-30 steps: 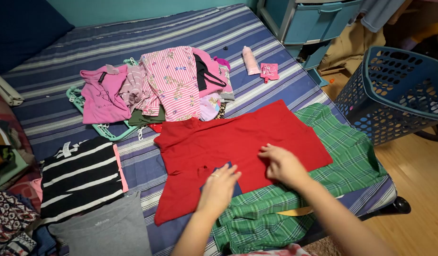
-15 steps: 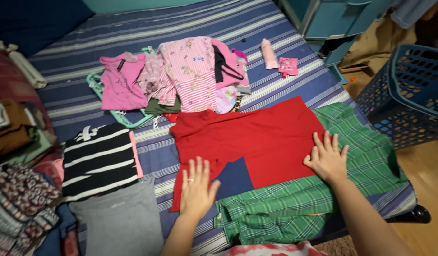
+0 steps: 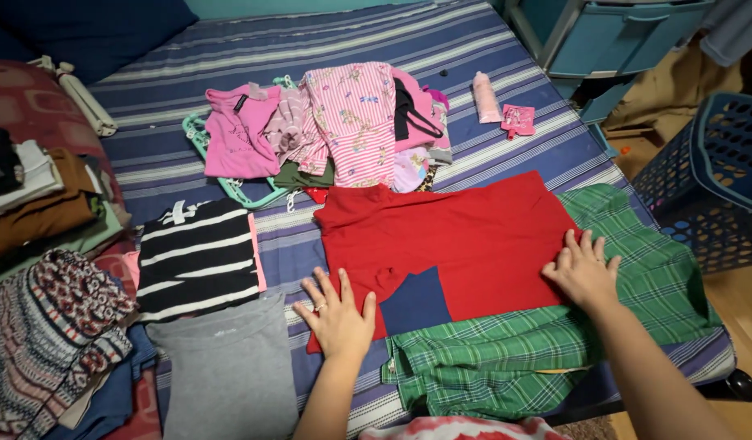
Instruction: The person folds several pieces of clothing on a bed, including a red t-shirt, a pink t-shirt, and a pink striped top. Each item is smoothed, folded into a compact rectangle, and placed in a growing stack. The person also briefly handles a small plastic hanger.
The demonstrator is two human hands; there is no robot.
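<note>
Fingers of both hands spread flat, left hand (image 3: 339,318) and right hand (image 3: 583,273) pressing opposite edges of red shirt (image 3: 465,240) between them

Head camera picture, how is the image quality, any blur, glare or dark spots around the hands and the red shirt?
Head view: left hand and right hand look sharp, flat on the red shirt; light is even and soft, no glare; the top left corner near the dark blue pillow is dim; the laundry basket bends slightly at the edge.

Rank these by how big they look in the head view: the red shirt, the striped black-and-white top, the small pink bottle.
1. Red shirt, spread flat, clearly largest.
2. Striped top, folded, so it shows less than its full size.
3. Pink bottle, smallest, though it lies farther from the camera.
</note>
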